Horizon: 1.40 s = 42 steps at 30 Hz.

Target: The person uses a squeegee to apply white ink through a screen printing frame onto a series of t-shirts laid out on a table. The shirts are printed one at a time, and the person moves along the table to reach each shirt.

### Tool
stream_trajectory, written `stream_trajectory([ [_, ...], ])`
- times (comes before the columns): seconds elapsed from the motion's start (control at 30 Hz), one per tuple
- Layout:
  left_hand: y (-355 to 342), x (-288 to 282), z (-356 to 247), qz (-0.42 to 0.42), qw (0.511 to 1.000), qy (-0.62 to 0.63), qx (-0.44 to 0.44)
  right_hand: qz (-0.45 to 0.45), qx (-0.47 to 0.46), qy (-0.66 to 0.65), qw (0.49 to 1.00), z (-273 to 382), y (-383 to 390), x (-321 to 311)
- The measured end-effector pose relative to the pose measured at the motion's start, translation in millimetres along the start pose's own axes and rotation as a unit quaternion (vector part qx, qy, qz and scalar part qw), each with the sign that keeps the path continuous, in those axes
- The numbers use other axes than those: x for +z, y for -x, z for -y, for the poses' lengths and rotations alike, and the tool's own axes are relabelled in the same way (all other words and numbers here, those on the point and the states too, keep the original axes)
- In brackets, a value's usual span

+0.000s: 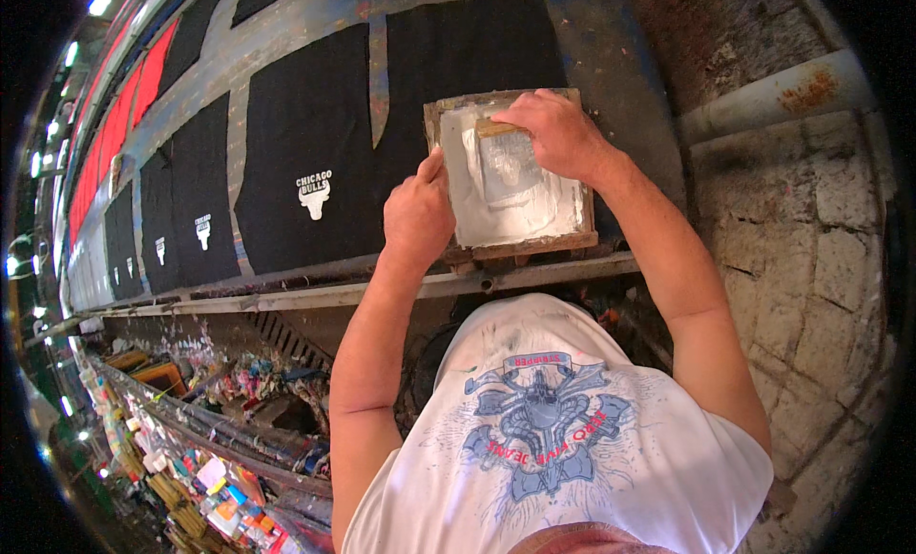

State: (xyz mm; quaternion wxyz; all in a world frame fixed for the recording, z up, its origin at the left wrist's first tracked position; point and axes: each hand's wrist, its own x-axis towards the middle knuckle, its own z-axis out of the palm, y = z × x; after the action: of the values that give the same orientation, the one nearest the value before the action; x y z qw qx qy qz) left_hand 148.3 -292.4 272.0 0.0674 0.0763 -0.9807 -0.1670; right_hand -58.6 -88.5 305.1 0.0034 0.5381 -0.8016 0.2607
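Note:
A wooden-framed printing screen [534, 246] lies on the black fabric piece [468, 48] nearest me. White ink [501, 228] coats its inside, thickest along the near edge. My right hand [563, 134] reaches over the far part of the screen, closed on a wooden-handled squeegee [496, 128]; its blade is mostly hidden. At the screen's left edge, my left hand [420, 215] grips the frame, index finger stretched along the wood. Left of it, another black fabric piece [305, 115] bears a white bull-head print [313, 196] with lettering above.
More black pieces with similar white prints [202, 231] run leftward along the long table [611, 58], with red pieces [114, 125] behind. A metal rail [334, 296] edges the table's near side. Below it lie cluttered shelves [219, 487]. A pipe [773, 96] and stained paving [792, 229] are at right.

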Motion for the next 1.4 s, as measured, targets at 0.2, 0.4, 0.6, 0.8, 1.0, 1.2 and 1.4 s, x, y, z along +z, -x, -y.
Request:
stream_trajectory([
  [0.2,-3.2,8.3,-0.5,-0.065,0.998,0.012,-0.007,0.007,-0.027,0.041,0.999,35.1,34.6,10.5],
  [0.4,3.9,42.7,-1.0,-0.203,0.969,0.138,-0.030,0.022,0.001,0.015,1.000,79.2,78.7,11.7],
  [0.6,14.6,68.2,5.9,-0.226,0.917,0.322,-0.071,0.065,0.024,-0.024,0.997,97.6,104.9,5.3],
  [0.8,18.4,69.5,7.8,-0.208,0.895,0.383,-0.095,-0.059,0.086,-0.048,0.993,85.7,134.1,8.1],
  [1.0,18.3,60.9,6.8,-0.203,0.874,0.428,-0.107,-0.137,0.424,-0.377,0.812,61.7,151.2,3.3],
  [1.2,18.5,26.1,11.3,-0.210,0.835,0.491,-0.132,-0.159,0.306,-0.276,0.897,83.1,155.3,3.5],
  [1.4,46.1,-22.4,43.0,-0.258,0.835,0.470,-0.124,-0.167,0.182,-0.328,0.912,104.0,124.9,-7.2],
])
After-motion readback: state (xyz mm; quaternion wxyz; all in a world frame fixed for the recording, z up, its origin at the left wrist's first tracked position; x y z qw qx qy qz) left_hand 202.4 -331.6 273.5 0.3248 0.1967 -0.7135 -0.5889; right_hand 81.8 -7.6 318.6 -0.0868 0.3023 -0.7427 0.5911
